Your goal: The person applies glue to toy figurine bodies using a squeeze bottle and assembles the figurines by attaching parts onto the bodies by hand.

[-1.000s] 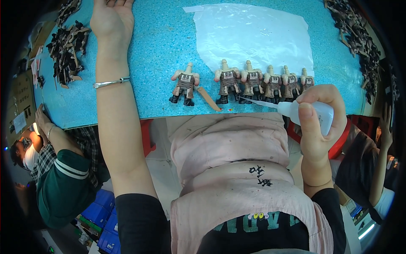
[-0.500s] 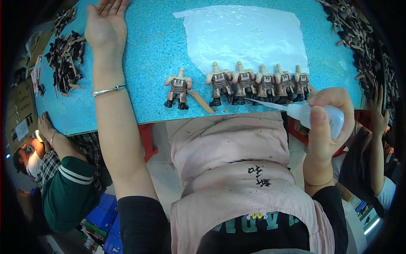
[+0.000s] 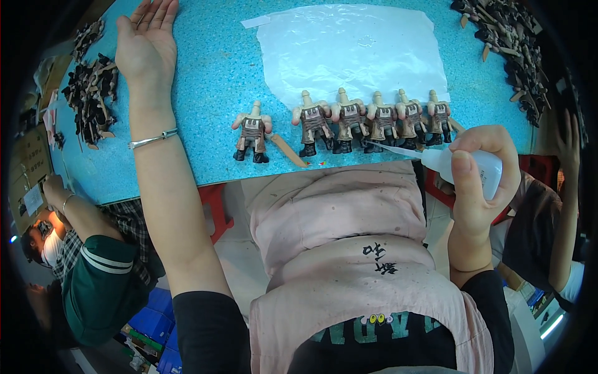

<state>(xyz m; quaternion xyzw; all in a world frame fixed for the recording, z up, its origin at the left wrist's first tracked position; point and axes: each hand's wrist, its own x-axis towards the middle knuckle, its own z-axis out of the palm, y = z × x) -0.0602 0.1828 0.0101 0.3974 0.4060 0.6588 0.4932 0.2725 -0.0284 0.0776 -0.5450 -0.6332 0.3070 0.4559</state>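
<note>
My right hand [image 3: 483, 171] grips a white squeeze bottle [image 3: 491, 171] between thumb and fingers. Its long thin nozzle [image 3: 398, 150] points left, with the tip at the boots of a headless toy figure [image 3: 381, 118] in the row. Several similar figures, with pale arms, brown-grey clothing and black boots, lie side by side along the near table edge. One more figure [image 3: 253, 132] lies apart on the left, with a flat tan strip [image 3: 289, 151] beside it. My left hand [image 3: 148, 47] rests palm up at the far left, fingers stretched out and holding nothing.
A clear plastic sheet [image 3: 355, 50] lies on the blue table [image 3: 212, 81] beyond the figures. Piles of dark and tan toy parts sit at the left [image 3: 90, 93] and far right [image 3: 507, 50]. Other people's arms show at both sides, one with a green sleeve [image 3: 103, 293].
The nozzle tip has shifted rightward along the row, from the second figure's boots toward the third's. The table scene sits slightly further left in view. My left hand stays outstretched.
</note>
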